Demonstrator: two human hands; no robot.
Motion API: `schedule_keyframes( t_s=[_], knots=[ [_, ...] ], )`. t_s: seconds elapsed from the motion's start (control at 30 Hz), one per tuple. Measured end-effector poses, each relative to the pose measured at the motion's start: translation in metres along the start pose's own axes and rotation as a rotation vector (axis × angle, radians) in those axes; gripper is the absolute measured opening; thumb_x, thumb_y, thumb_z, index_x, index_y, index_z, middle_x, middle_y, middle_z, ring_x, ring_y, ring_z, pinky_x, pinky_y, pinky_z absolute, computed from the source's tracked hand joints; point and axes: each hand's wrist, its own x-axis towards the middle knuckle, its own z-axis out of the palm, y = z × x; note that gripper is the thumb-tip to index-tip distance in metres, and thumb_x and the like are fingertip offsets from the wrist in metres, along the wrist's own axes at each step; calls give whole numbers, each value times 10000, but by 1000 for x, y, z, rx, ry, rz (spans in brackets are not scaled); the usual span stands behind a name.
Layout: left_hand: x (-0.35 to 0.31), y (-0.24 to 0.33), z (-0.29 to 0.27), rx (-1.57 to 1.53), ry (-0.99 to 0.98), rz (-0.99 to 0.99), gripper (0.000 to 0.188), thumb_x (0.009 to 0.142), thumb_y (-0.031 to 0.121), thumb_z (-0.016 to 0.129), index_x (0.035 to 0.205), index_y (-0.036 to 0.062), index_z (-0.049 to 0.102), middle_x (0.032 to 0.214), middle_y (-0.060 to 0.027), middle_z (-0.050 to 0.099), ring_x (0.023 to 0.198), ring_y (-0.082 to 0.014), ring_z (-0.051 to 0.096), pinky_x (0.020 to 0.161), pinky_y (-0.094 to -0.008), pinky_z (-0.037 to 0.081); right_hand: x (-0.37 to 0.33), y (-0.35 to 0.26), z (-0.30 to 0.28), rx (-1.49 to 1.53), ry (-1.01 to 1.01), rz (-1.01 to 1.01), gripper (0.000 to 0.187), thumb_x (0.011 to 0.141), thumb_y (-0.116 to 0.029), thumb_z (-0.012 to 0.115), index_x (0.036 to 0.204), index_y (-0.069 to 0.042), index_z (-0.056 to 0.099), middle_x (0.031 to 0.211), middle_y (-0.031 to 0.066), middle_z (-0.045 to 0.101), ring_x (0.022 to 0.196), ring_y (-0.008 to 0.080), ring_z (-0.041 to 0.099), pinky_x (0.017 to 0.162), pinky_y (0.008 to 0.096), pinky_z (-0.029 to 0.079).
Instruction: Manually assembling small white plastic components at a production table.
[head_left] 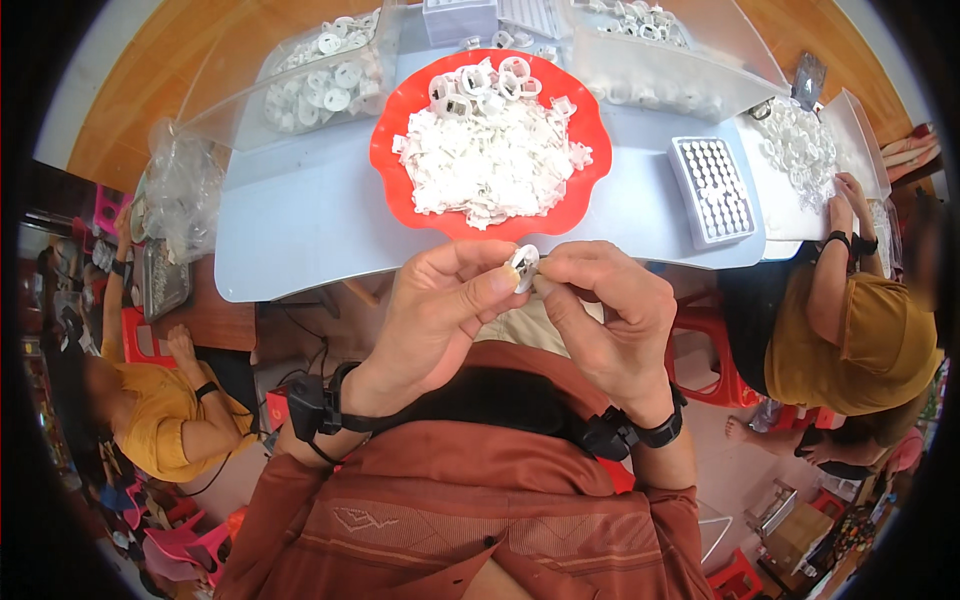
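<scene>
In front of my body, just off the table's near edge, a small white plastic ring-shaped part [525,266] is held up. My left hand [440,310] pinches its left side between thumb and forefinger. The fingers of my right hand [610,300] are pressed together at the part's right side; whether they grip the ring or a tiny piece at it, I cannot make out. Just beyond my hands sits a red wavy-rimmed bowl [400,205]. It is heaped with small white plastic pieces [490,150], with several round white parts [480,85] at the back.
Clear bins [330,90] of white parts stand at the back left and right of the pale blue table [290,235]. A white tray [712,190] of round pieces lies at right. Co-workers [190,420] sit on both sides. A plastic bag [185,190] hangs at the left edge.
</scene>
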Motion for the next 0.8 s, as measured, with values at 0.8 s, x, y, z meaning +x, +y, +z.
schedule_keyframes(
  t_s=[0.8],
  knots=[
    [-3,-13,-5,50,9,99,258,908,-39,668,1165,-21,650,1113,-124,691,994,-156,665,888,-305,563,-7,6,12,52,42,28,181,790,104,706,939,1,694,891,116,692,760,225,691,649,298,543]
  ],
)
